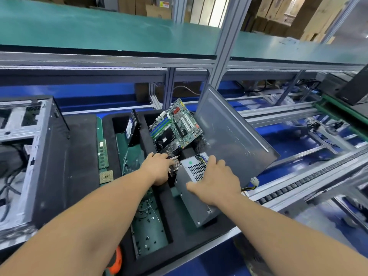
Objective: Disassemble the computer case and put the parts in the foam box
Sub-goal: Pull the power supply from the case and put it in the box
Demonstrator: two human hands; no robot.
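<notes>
The black foam box [83, 148] lies in front of me with several compartments. My right hand [216, 180] grips the grey power supply [194, 198], which sits tilted in a right-hand compartment. My left hand [158, 168] is closed on a finned heatsink [175, 165] just left of it. A green motherboard [176, 125] leans in the far compartment. A hard drive [132, 128] stands on edge in another slot. A RAM stick [103, 154] and a CPU chip [106, 176] lie along the left strip. The open computer case [29, 156] stands at the left.
A grey side panel [235, 132] leans against the box's right side. Loose screws [148, 222] lie in the near compartment. A white cable connector [254, 181] hangs at the right. A roller conveyor rail [310, 176] runs on the right, an orange tool [116, 263] sits at the bottom.
</notes>
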